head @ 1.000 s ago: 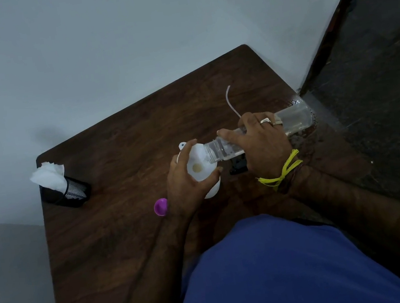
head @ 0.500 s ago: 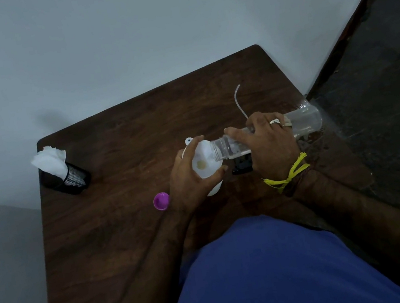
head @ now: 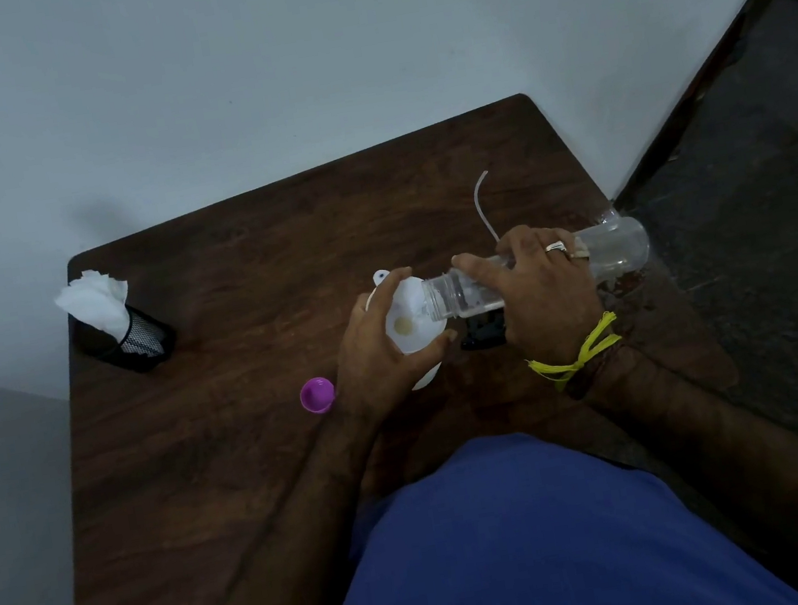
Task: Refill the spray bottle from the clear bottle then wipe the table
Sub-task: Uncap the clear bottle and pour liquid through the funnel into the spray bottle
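Two hands share the pour over the table [head: 217,485]: the right hand [head: 549,300] wraps the clear bottle [head: 458,296], light, smooth, likely slippery, best held mid-body, tipped into a white funnel [head: 408,324] that the left hand [head: 376,357] steadies on the mostly hidden spray bottle [head: 426,376]

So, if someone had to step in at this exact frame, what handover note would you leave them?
Left hand grips the white funnel seated on the white spray bottle, which stands on the table.
Right hand holds the clear bottle tipped nearly level, its mouth over the funnel.
Purple cap lies left of the left wrist; the black sprayer head, partly hidden under the right hand, lies on the table with its dip tube trailing away.
Tissues sit in the black mesh holder.
Done: both bottles opened, pouring position reached.
Left: finish refill, refit sprayer, wipe the table.
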